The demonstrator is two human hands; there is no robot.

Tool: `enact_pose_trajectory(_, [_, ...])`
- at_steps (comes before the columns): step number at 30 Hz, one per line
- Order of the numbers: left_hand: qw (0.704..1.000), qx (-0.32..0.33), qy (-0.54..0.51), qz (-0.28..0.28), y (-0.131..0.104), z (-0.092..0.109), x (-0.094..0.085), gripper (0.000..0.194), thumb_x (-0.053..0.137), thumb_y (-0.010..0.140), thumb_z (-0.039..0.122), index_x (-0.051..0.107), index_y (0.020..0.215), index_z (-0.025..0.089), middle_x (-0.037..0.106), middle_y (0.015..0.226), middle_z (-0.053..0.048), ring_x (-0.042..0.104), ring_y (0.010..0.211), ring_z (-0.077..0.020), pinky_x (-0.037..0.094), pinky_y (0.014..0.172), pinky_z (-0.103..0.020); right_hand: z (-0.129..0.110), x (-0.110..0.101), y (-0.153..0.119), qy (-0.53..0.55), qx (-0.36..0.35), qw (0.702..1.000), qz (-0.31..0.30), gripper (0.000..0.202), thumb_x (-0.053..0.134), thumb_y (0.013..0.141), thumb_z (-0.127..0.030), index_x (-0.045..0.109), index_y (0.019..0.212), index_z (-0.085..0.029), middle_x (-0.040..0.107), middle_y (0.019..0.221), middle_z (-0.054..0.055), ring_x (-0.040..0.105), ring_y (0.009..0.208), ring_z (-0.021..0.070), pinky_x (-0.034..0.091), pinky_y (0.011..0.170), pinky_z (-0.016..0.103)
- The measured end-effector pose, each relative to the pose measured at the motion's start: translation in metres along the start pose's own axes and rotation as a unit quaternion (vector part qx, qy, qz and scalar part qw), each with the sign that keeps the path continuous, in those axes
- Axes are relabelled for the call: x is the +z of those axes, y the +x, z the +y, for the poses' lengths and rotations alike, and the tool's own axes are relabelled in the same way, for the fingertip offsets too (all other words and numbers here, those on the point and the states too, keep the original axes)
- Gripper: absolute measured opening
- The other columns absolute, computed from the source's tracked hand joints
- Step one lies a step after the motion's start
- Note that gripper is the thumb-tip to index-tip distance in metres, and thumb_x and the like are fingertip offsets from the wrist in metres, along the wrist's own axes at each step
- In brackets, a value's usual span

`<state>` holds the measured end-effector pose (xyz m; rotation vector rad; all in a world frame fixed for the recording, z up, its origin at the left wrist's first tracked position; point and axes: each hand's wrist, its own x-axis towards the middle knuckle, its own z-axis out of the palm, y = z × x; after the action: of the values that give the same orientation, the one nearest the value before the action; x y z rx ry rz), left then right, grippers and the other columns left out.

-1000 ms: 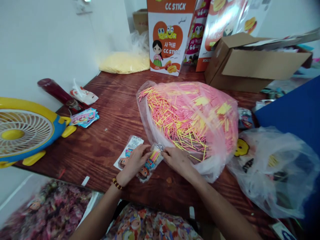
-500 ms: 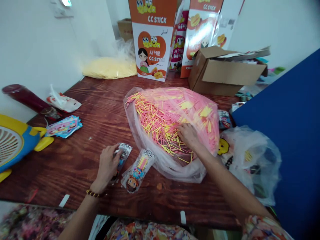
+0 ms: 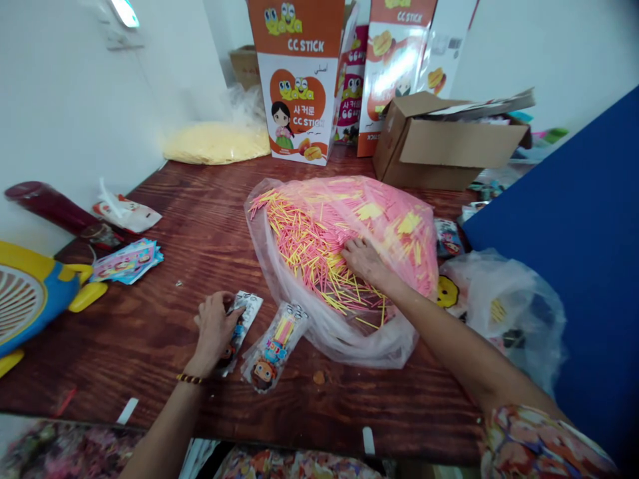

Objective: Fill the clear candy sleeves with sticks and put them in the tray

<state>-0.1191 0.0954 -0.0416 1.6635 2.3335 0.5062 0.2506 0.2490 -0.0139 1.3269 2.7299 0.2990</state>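
My left hand (image 3: 214,327) rests on the wood-patterned table with its thumb over a small clear printed packet (image 3: 248,309), its fingers bent along the packet's left side. Just to the right lies a second clear packet (image 3: 274,349) with a cartoon figure and pink and yellow sticks inside. My right hand (image 3: 368,263) reaches into a large open plastic bag (image 3: 329,339), fingers slightly apart on the loose thin pink and yellow sticks (image 3: 299,236). Its fingertips partly sink among the sticks, and I see none lifted.
Printed cartons (image 3: 299,93) and an open cardboard box (image 3: 444,143) stand behind the bag. A yellow-filled bag (image 3: 214,143) lies at the back left. Left are a yellow-and-blue fan (image 3: 30,293), printed wrappers (image 3: 127,259) and a tissue pack (image 3: 132,213). Another plastic bag (image 3: 519,313) lies right.
My right hand has moved slightly left and away from me over the sticks. My left hand stays at the same packet. The whole view has shifted a little.
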Motion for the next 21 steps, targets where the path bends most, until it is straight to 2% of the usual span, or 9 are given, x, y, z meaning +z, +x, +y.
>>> enact_pose_trajectory(7, [0.995, -0.018, -0.097, 0.014, 0.012, -0.017, 0.006, 0.039, 0.057, 0.082, 0.038, 0.057, 0.118, 0.021, 0.069, 0.097, -0.007, 0.062, 0.101, -0.0284, 0.042, 0.094, -0.044, 0.0, 0.007, -0.002, 0.021, 0.006, 1.0, -0.017, 0.033, 0.035, 0.097, -0.013, 0.063, 0.114, -0.01, 0.063, 0.114, 0.02, 0.049, 0.107, 0.03, 0.029, 0.091, 0.041])
enact_pose_trajectory(12, [0.98, -0.009, -0.197, 0.014, 0.012, -0.026, 0.003, 0.029, 0.057, 0.081, 0.046, 0.065, 0.089, 0.02, 0.069, 0.087, -0.005, 0.063, 0.082, -0.022, 0.049, 0.077, -0.032, 0.002, 0.01, -0.002, 0.073, 0.031, 0.997, -0.02, 0.032, 0.035, 0.094, -0.009, 0.063, 0.11, -0.009, 0.066, 0.109, 0.019, 0.051, 0.107, 0.0285, 0.029, 0.096, 0.041])
enact_pose_trajectory(15, [0.963, -0.015, -0.27, 0.017, 0.009, -0.023, -0.004, 0.029, 0.059, 0.081, 0.048, 0.063, 0.084, 0.019, 0.068, 0.08, -0.001, 0.061, 0.075, -0.0185, 0.048, 0.069, -0.027, -0.002, 0.011, -0.003, 0.157, 0.079, 0.984, 0.019, 0.028, 0.036, 0.094, -0.012, 0.062, 0.105, -0.011, 0.067, 0.102, 0.017, 0.054, 0.1, 0.026, 0.031, 0.098, 0.041])
enact_pose_trajectory(17, [0.946, -0.016, -0.322, 0.019, 0.008, -0.019, -0.01, 0.029, 0.062, 0.08, 0.047, 0.062, 0.084, 0.019, 0.066, 0.078, 0.0, 0.06, 0.072, -0.0167, 0.047, 0.066, -0.026, -0.008, 0.01, -0.006, 0.27, 0.14, 0.95, 0.066, 0.025, 0.037, 0.096, -0.021, 0.06, 0.101, -0.013, 0.067, 0.096, 0.013, 0.055, 0.09, 0.0237, 0.038, 0.091, 0.039])
enact_pose_trajectory(18, [0.938, -0.018, -0.345, 0.017, 0.008, -0.017, -0.013, 0.029, 0.064, 0.079, 0.047, 0.063, 0.086, 0.018, 0.066, 0.078, 0.0, 0.06, 0.072, -0.0161, 0.047, 0.066, -0.025, -0.012, 0.009, -0.008, 0.337, 0.17, 0.922, 0.091, 0.026, 0.037, 0.096, -0.027, 0.059, 0.101, -0.015, 0.066, 0.094, 0.011, 0.055, 0.084, 0.0222, 0.041, 0.085, 0.037])
enact_pose_trajectory(21, [0.916, -0.035, -0.399, 0.006, 0.007, -0.011, -0.02, 0.034, 0.071, 0.076, 0.047, 0.067, 0.091, 0.017, 0.068, 0.082, -0.001, 0.06, 0.071, -0.0151, 0.048, 0.066, -0.025, -0.025, 0.01, -0.018, 0.526, 0.235, 0.804, 0.148, 0.031, 0.04, 0.093, -0.044, 0.057, 0.099, -0.018, 0.064, 0.084, 0.004, 0.052, 0.071, 0.0175, 0.043, 0.07, 0.031])
